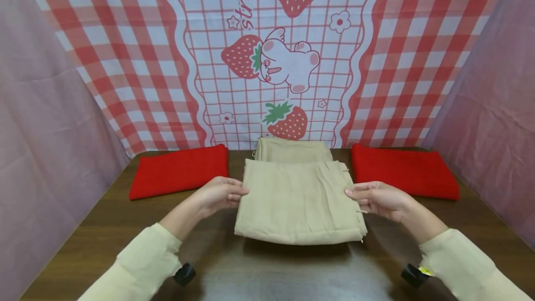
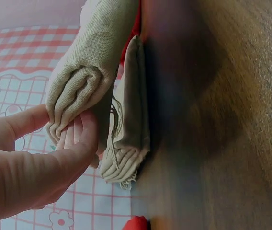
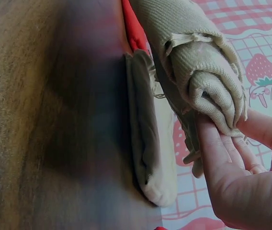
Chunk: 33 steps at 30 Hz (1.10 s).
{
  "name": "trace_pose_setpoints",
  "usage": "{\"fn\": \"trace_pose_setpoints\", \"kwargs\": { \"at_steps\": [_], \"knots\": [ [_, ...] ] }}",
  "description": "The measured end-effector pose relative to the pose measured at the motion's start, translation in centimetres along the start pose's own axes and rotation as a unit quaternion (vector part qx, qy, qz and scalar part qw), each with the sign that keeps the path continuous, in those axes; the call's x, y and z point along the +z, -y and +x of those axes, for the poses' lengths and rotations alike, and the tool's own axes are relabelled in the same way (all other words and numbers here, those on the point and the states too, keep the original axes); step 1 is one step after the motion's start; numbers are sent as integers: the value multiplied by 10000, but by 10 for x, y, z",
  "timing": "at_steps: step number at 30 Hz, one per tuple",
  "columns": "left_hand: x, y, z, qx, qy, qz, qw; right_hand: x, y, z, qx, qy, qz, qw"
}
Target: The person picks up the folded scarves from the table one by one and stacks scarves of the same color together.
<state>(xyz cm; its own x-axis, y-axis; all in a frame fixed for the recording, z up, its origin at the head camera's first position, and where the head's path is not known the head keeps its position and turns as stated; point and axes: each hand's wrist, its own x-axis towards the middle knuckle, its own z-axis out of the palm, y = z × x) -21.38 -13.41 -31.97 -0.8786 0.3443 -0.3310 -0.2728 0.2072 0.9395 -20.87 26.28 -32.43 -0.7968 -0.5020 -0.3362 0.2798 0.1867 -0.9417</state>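
Observation:
A folded beige cloth [image 1: 298,201] is held up above the table between both hands, its near edge casting a shadow below. At its left side my left hand [image 1: 220,195] pinches the folded layers, thumb on top and fingers underneath. My right hand [image 1: 379,200] grips the opposite side in the same way. In the left wrist view the rolled layers of the cloth [image 2: 81,91] show end-on between thumb and fingers. Loose threads fringe its right side. Behind it lies a second folded beige cloth [image 1: 292,150] on the table, partly covered by the held one in the head view.
One folded red cloth [image 1: 179,172] lies at the table's back left, another red cloth [image 1: 403,171] at the back right. The brown wooden table [image 1: 217,264] ends at a strawberry-print checked curtain [image 1: 267,59]. Pink drapes [image 1: 54,106] hang at both sides.

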Motion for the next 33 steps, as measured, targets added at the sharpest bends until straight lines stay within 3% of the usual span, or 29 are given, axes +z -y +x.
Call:
{"fn": "trace_pose_setpoints", "kwargs": {
  "at_steps": [19, 33],
  "knots": [
    [-2, 0, -15, -70, 23, 147, 9999, 10, 1, -1, -105, 312, 58, 9994],
    [-3, 6, -23, 116, 177, 7, 9998, 17, -3, -2, -154, 539, 254, 9981]
  ]
}}
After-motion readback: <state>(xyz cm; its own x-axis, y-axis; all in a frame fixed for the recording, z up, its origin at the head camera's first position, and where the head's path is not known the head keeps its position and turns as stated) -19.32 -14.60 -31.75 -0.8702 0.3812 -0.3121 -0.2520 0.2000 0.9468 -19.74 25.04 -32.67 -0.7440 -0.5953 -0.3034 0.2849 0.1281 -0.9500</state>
